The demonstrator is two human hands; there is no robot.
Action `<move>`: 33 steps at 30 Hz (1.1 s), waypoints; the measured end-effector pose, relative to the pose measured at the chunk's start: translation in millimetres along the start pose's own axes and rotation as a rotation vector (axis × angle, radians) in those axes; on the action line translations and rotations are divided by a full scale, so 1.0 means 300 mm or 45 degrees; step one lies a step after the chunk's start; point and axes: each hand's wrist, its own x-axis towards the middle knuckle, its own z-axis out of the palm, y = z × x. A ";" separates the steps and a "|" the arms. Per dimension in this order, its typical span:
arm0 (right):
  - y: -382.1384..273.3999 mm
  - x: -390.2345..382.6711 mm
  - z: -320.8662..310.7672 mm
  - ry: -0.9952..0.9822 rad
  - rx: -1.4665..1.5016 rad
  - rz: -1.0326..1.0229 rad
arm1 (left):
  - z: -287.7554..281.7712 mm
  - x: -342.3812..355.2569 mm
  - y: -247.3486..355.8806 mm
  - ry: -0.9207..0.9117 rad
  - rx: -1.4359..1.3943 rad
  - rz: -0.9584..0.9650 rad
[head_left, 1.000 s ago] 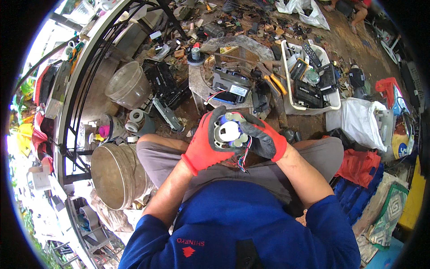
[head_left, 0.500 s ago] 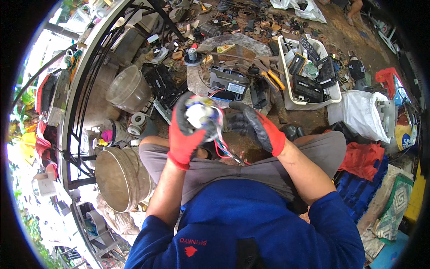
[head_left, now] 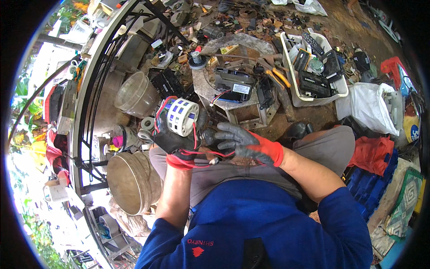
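Note:
My left hand (head_left: 172, 142), in a red and black work glove, is wrapped round a battery pack (head_left: 182, 117). The pack is a round white slotted plastic holder with blue cells showing through, its end face turned up. Red wires (head_left: 201, 153) trail from it across my lap towards my right hand. My right hand (head_left: 244, 142), gloved the same way, is just right of the pack with its fingers stretched and apart; I see nothing gripped in it. Beyond both hands, a dark grey device housing (head_left: 234, 85) with a white label lies on a worn stone block (head_left: 204, 92).
Pliers with yellow handles (head_left: 278, 77) lie by the block's right side. A white bin (head_left: 295, 99) of black devices and a remote stands farther right. At left are a clear bucket (head_left: 134, 96) and a large beige bucket (head_left: 127, 184). Small scrap litters the far ground.
The battery pack has been turned in my left hand and moved slightly lower and left, so its slotted face shows. My right hand has shifted left, closer to the wires.

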 end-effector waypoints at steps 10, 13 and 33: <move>0.020 -0.009 0.054 0.301 -1.767 -0.540 | 0.065 -0.089 -0.079 -0.376 0.446 0.243; 0.002 -0.011 0.047 0.330 -1.773 -0.672 | 0.047 -0.098 -0.097 -0.481 0.909 0.496; -0.104 -0.058 -0.112 0.282 0.464 0.013 | 0.026 -0.025 -0.054 -0.077 -0.118 -0.235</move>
